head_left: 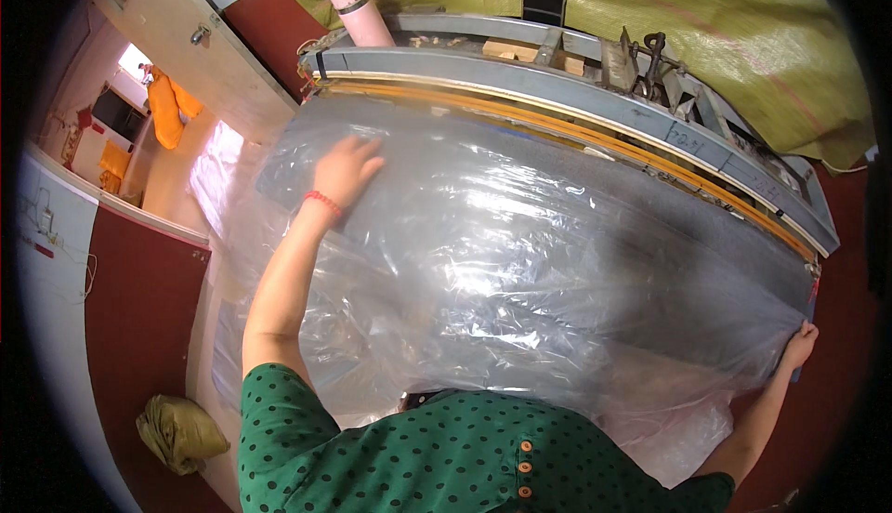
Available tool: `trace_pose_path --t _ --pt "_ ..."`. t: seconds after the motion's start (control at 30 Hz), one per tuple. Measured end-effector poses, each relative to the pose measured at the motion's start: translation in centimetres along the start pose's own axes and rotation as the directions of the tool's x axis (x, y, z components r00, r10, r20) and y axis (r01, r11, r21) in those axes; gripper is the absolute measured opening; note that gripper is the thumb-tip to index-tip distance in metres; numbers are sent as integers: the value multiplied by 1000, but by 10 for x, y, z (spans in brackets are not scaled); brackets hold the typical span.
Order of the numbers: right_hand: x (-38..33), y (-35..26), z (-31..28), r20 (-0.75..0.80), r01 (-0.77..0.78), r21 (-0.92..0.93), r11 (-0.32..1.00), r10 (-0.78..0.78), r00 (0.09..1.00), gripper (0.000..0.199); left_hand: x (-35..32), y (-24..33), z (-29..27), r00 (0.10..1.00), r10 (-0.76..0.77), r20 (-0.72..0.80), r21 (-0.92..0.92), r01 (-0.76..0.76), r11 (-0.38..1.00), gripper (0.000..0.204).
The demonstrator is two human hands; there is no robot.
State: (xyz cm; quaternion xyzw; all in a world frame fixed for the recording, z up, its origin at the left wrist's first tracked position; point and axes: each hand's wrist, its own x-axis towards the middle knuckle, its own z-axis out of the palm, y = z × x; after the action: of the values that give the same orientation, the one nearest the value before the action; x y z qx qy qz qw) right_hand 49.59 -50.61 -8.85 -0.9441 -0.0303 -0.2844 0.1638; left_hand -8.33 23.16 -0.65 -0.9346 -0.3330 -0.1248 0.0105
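Observation:
A large clear plastic sheet (pixel 502 271) lies wrinkled and shiny over a wide grey surface (pixel 595 174) that looks like cloth. On its left part rests my left hand (pixel 346 174), fingers spread, with a red bracelet at the wrist. Far out to the right, my right hand (pixel 799 344) is closed on the edge of the sheet near the corner. From there the plastic is drawn into taut creases. The sheet's near part hangs toward my body, and its lower edge is partly hidden behind my green dotted shirt.
Along the far side runs a grey metal beam (pixel 520 74) with yellow strips (pixel 595 135) before it. A pink bottle (pixel 358 11), wood blocks (pixel 511 50) and a dark metal clamp (pixel 653 62) stand there. At left are an open door (pixel 200 58) and an olive bag (pixel 181 434).

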Motion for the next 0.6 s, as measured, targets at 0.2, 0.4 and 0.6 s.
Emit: trace_pose_path --t 0.2,0.4,0.6 --pt "18 58 -26 -48 -75 444 893 108 993 24 26 -12 39 947 20 -320 -85 -50 995 19" --pt "-11 24 -111 -47 -174 619 766 257 965 34 21 -7 34 951 -135 -279 -287 51 957 20" --pt "-36 74 -124 -98 -124 616 778 232 968 27 22 -16 39 929 -94 -357 -364 -46 930 45"
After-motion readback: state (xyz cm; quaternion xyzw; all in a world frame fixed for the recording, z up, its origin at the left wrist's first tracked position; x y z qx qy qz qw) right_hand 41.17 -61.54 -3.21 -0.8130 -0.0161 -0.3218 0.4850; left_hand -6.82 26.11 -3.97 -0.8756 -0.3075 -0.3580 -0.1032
